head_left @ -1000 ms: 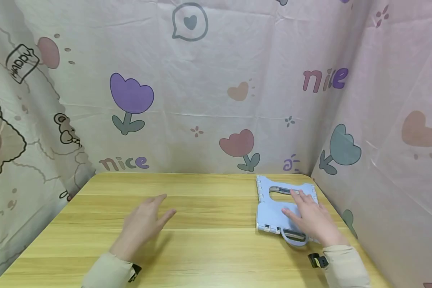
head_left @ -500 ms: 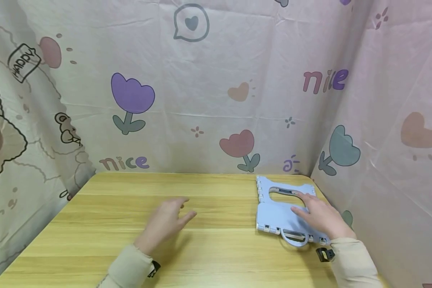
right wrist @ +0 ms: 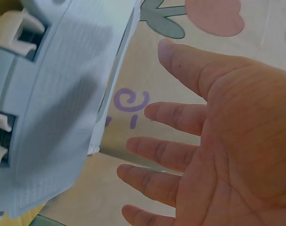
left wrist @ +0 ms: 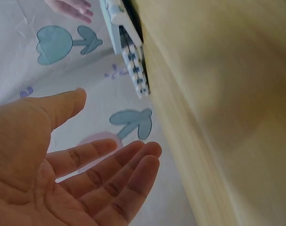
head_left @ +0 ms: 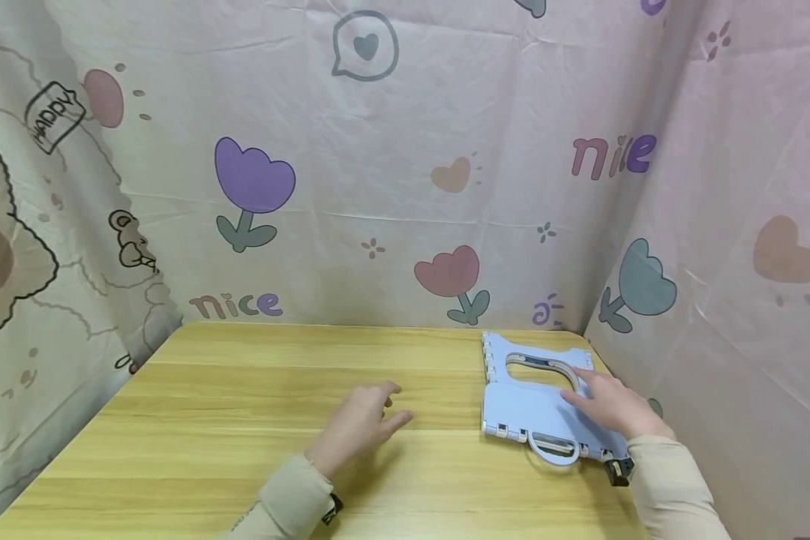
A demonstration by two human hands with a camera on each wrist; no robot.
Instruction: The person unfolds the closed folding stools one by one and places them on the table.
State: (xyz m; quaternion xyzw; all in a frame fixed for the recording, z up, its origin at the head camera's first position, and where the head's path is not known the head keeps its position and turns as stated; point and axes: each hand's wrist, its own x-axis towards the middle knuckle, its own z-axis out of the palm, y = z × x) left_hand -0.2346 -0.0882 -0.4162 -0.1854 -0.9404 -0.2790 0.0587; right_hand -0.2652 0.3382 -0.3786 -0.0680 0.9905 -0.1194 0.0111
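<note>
Your right grip [head_left: 610, 405] is spread wide, its fingers nearly straight and its thumb apart, with nothing held. It hovers at the right side of the light-blue, flat-folded plastic stool [head_left: 533, 409]. From the head camera your fingertips overlap the stool, yet the right wrist view shows a gap between them and the plastic edge.

Your left grip [head_left: 358, 424] is loose: thumb well away from gently bent fingers, nothing between them. You have it above the middle of the yellow wood-grain desk [head_left: 243, 397], to the left of the stool and apart from it.

The stool lies flat at the far right of the desk, near the back corner. You can see a large rounded cut-out in its far half, white hinge pieces [head_left: 502, 431] along its left and near edges, and a curved blue handle [head_left: 559, 460] on the side towards you.

Your cream sleeves [head_left: 668, 480] reach your wrists, where small black devices [head_left: 619, 472] sit. Behind the desk and at both sides hangs pale printed cloth [head_left: 378, 180] with tulips, hearts and lettering.
</note>
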